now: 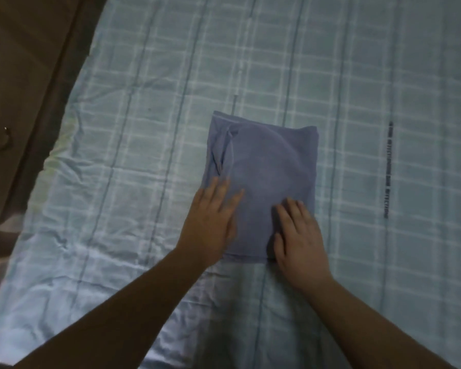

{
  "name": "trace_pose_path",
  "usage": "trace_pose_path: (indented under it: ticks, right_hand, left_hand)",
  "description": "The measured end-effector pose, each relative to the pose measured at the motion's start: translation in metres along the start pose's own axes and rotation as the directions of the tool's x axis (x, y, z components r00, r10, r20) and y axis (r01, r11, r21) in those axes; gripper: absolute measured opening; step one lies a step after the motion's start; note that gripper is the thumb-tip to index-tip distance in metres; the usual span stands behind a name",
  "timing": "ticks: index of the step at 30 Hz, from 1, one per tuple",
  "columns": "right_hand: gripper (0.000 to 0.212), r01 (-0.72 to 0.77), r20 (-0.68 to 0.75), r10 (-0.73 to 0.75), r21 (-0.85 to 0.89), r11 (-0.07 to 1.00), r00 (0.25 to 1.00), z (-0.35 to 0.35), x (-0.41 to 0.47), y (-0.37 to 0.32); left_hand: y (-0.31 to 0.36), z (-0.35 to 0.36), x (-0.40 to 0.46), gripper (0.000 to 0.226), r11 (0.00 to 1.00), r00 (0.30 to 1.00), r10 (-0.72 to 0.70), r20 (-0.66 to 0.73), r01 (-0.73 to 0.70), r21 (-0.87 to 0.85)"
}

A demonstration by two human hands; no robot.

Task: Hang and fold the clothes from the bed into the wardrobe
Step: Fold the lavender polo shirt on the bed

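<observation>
Head view. Item: blue-grey garment (pixel 264 182), folded into a rectangle, lying mid-bed on the pale checked sheet (pixel 144 129). Left hand (pixel 210 222) flat, fingers straight, pressing its near-left edge. Right hand (pixel 300 235) flat on its near-right corner, fingers relaxed. Brown floor (pixel 19 62) far left.

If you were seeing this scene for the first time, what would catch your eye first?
A folded blue-grey garment lies in the middle of the pale checked bedsheet. Both hands press flat on its near end: the left hand at its left edge, the right hand at its right. Dark floor shows at upper left.
</observation>
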State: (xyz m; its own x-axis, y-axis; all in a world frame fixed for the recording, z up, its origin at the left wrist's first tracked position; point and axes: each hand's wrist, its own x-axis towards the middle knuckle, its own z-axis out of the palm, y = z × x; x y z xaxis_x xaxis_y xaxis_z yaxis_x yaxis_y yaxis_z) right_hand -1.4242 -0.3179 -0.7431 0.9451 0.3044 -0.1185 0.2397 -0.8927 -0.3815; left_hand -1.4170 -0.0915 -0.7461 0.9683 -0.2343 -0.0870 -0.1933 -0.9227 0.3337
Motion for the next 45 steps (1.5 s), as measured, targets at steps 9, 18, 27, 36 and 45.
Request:
trace_pose_path:
  ticks: [9, 18, 27, 36, 45]
  right_hand:
    - [0.063, 0.019, 0.022, -0.016, -0.175, 0.984, 1.0, 0.039, -0.02, 0.039]
    - [0.07, 0.312, 0.207, -0.274, -0.184, 0.932, 0.939, 0.017, -0.054, 0.071]
    - [0.063, 0.346, 0.133, -0.321, -0.275, 0.897, 0.938, -0.003, -0.051, 0.083]
    - [0.055, 0.549, 0.337, -0.479, -0.153, 0.822, 0.811, -0.019, -0.177, 0.098]
    - [0.04, 0.222, 0.233, -0.282, 0.254, 0.942, 0.931, -0.067, -0.147, 0.069]
  left_hand:
    - [0.001, 0.054, -0.042, 0.054, 0.987, 0.998, -0.046, 0.029, 0.041, 0.152]
    - [-0.021, 0.036, -0.061, 0.066, 0.954, 0.966, 0.157, 0.206, -0.202, 0.221]
    - [-0.001, 0.013, -0.074, 0.065, 0.963, 0.971, 0.185, 0.149, -0.21, 0.171]
    - [0.048, 0.02, -0.195, 0.099, 0.957, 0.903, 0.27, 0.334, -0.289, 0.008]
    - [0.042, -0.043, -0.18, 0.03, 0.897, 0.989, 0.025, 0.148, 0.044, -0.44]
